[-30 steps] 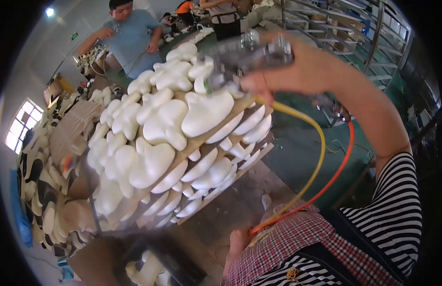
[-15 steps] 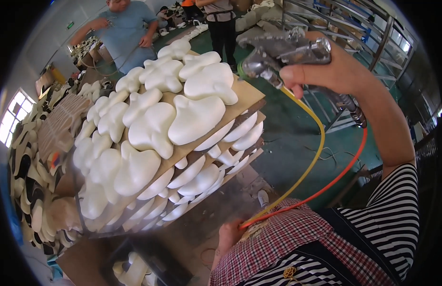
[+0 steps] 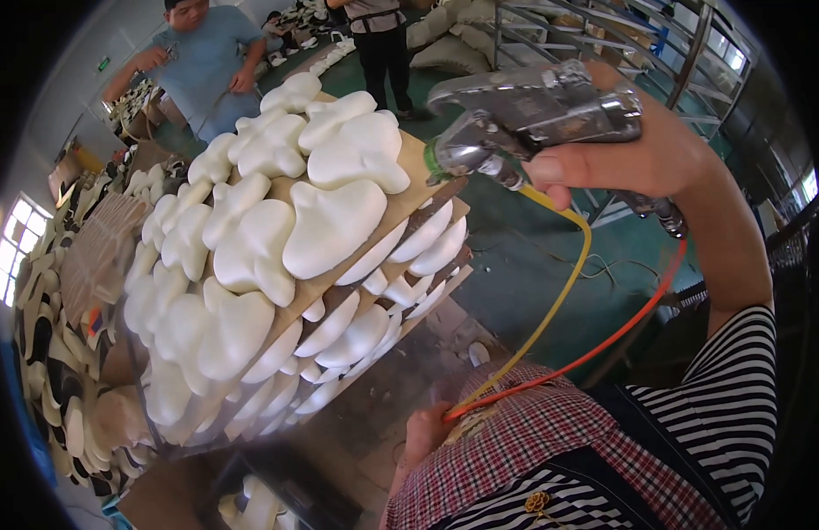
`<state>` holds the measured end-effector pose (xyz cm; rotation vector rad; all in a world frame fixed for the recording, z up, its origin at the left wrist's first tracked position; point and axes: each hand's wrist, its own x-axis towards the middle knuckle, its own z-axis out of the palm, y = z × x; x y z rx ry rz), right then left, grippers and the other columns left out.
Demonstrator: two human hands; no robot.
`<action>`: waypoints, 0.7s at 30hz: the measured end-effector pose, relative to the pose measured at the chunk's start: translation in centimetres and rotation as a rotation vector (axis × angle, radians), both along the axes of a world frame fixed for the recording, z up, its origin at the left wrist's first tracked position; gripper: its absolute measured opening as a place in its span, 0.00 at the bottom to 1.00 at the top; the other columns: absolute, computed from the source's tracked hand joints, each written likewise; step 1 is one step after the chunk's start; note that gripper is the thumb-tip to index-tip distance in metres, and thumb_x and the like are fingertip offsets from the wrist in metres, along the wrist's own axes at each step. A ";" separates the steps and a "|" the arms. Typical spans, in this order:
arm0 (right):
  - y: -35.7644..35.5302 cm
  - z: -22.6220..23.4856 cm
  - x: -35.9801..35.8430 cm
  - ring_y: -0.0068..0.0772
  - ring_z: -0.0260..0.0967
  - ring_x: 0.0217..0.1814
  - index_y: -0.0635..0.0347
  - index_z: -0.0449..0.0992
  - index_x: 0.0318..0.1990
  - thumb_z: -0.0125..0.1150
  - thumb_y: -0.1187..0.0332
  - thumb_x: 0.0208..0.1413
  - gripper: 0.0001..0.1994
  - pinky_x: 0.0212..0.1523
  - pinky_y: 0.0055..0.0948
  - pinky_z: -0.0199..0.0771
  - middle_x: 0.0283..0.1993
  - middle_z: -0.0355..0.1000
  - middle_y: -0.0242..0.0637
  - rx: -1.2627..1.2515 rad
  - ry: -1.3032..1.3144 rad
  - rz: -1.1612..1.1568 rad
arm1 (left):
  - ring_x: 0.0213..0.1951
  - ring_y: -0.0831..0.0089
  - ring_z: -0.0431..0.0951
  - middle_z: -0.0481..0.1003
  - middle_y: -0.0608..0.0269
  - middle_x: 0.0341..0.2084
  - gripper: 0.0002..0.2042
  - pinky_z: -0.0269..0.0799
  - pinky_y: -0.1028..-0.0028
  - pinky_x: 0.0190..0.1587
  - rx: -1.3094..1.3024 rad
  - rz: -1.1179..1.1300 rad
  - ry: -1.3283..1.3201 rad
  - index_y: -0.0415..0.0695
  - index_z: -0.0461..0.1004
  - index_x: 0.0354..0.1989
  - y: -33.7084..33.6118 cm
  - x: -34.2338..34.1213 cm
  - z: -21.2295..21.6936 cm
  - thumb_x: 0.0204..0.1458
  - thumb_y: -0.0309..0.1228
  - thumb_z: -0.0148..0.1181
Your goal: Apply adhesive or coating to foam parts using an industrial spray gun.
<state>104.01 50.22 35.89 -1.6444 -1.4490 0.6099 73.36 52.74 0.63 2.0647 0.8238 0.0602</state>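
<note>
My right hand [image 3: 643,155] is raised at the right, wrapped around a metal spray gun [image 3: 542,115]. The gun's green-rimmed nozzle points left, toward white, rounded, lobed foam pieces [image 3: 334,225] on a tan board [image 3: 414,168]. More such pieces [image 3: 361,340] show between boards stacked below. A yellow hose [image 3: 561,309] and an orange hose [image 3: 603,343] run from the gun down to my left hand [image 3: 424,433]. That hand is low at my front, closed around both hoses; its fingertips are partly hidden.
A person in a blue shirt [image 3: 197,66] stands beyond the stack; another in dark trousers [image 3: 383,62] is farther back. A metal rack [image 3: 595,49] is at the upper right. Piled cut pieces [image 3: 52,371] lie left. A dark bin [image 3: 308,495] holding white pieces sits below.
The stack and background have shifted left in view. The spray gun looks larger, and its nozzle is slightly lower and left. Both hands keep their hold.
</note>
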 end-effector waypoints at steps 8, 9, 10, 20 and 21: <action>-3.5 -0.6 -0.2 0.20 0.69 0.21 0.65 0.74 0.29 0.64 0.63 0.50 0.12 0.25 0.19 0.69 0.20 0.70 0.32 0.059 -0.055 0.021 | 0.31 0.54 0.77 0.76 0.52 0.27 0.12 0.73 0.62 0.33 0.027 -0.094 0.057 0.48 0.77 0.35 -1.2 -0.7 0.0 0.44 0.39 0.62; -3.6 -0.5 -0.6 0.20 0.69 0.21 0.65 0.74 0.29 0.63 0.63 0.50 0.12 0.25 0.19 0.69 0.19 0.70 0.32 0.098 -0.075 0.002 | 0.31 0.54 0.77 0.76 0.52 0.27 0.12 0.73 0.62 0.33 0.026 -0.102 0.059 0.48 0.77 0.35 -1.4 -0.8 -0.2 0.44 0.39 0.62; -3.5 -0.1 -0.3 0.20 0.69 0.21 0.64 0.75 0.30 0.63 0.63 0.51 0.11 0.24 0.20 0.69 0.18 0.70 0.31 0.063 -0.129 -0.027 | 0.31 0.54 0.77 0.76 0.52 0.27 0.12 0.73 0.62 0.33 0.020 -0.101 0.050 0.48 0.77 0.35 -1.5 -0.8 -0.4 0.44 0.39 0.62; -3.2 0.0 2.8 0.21 0.69 0.22 0.66 0.72 0.40 0.62 0.68 0.50 0.13 0.25 0.21 0.70 0.23 0.71 0.33 0.022 -0.049 0.072 | 0.31 0.55 0.77 0.76 0.53 0.26 0.10 0.73 0.63 0.33 0.025 -0.032 0.082 0.48 0.78 0.34 -1.2 0.9 0.8 0.45 0.38 0.61; -2.9 0.2 3.4 0.22 0.69 0.22 0.65 0.73 0.35 0.63 0.66 0.51 0.11 0.25 0.20 0.71 0.23 0.71 0.33 0.035 -0.041 0.058 | 0.31 0.55 0.77 0.76 0.53 0.26 0.10 0.73 0.63 0.33 0.028 -0.019 0.079 0.48 0.78 0.34 -0.9 1.4 0.7 0.45 0.38 0.61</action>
